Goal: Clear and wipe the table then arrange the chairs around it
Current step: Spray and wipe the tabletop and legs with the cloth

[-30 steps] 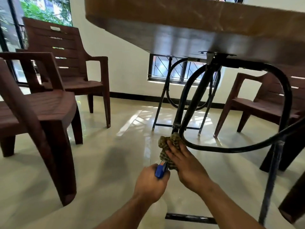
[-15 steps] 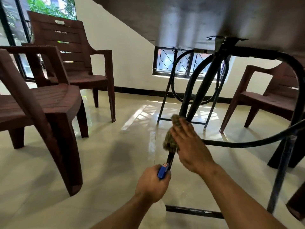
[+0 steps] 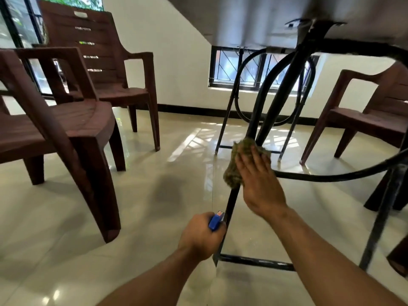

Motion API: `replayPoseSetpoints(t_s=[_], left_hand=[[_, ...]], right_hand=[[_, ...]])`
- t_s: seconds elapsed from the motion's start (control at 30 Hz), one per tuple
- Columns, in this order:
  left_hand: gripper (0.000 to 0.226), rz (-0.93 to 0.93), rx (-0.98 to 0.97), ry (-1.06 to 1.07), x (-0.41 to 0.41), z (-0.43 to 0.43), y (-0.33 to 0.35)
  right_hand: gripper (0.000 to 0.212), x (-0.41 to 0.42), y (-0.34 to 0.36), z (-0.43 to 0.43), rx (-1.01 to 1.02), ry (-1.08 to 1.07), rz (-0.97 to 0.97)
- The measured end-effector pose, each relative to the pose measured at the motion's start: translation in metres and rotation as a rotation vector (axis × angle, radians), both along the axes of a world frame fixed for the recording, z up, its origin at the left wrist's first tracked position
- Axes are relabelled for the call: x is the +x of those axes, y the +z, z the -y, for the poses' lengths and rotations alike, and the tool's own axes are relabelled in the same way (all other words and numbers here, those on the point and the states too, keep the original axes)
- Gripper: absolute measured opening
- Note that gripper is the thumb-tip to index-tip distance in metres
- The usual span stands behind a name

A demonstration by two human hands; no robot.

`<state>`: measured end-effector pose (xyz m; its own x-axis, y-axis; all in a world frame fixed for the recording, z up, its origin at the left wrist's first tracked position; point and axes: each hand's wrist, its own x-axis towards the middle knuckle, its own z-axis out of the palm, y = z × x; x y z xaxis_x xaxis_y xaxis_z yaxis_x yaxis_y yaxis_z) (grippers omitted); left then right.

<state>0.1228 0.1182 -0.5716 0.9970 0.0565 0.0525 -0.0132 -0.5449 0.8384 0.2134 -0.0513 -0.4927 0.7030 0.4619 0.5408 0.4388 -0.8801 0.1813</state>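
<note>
Since a second ago the right hand (image 3: 258, 182) and its cloth (image 3: 237, 166) have slid up the bench leg (image 3: 231, 199), leaving bare metal above the left hand (image 3: 202, 236). The right palm presses the cloth flat against the leg, fingers spread; the left is closed round a blue-capped object (image 3: 215, 221) beside the leg. This looks like the wiping step, carried to the frame. Next comes a stroke farther up or back down. The benchtop is unseen from below, the blue object mostly hidden, and the chairs (image 3: 66, 120) stand apart.
</note>
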Motion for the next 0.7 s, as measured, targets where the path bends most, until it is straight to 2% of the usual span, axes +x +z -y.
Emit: replayPoseSetpoints(t_s=[0.07,0.13,0.23,0.3,0.43,0.5,0.57,0.7], left_hand=[[0.023,-0.04,0.039,-0.007,-0.005,-0.002,-0.007],[0.022,-0.047,0.123,-0.008,-0.007,-0.005,-0.011],[0.023,-0.072,0.18,-0.032,-0.006,-0.012,-0.015],[0.024,-0.094,0.156,-0.024,-0.006,-0.019,-0.018],[0.023,-0.127,0.126,0.007,-0.004,-0.021,-0.023],[0.018,-0.184,0.079,-0.021,-0.007,-0.016,-0.023],[0.017,-0.224,0.076,-0.06,-0.011,-0.015,-0.026],[0.022,-0.169,0.192,-0.076,-0.022,-0.021,-0.04]], right_hand=[[0.077,-0.001,-0.002,-0.005,0.043,0.002,-0.05],[0.081,-0.012,-0.034,-0.006,0.019,0.07,-0.156],[0.074,-0.038,-0.086,-0.005,-0.176,0.204,-0.363],[0.07,-0.044,-0.095,-0.007,-0.233,0.163,-0.43],[0.078,-0.023,-0.063,-0.018,-0.105,-0.021,-0.093],[0.081,-0.013,-0.054,-0.019,-0.004,-0.064,-0.043],[0.079,-0.016,-0.071,-0.022,-0.023,-0.012,-0.063],[0.069,-0.052,-0.149,-0.023,-0.153,0.17,-0.48]])
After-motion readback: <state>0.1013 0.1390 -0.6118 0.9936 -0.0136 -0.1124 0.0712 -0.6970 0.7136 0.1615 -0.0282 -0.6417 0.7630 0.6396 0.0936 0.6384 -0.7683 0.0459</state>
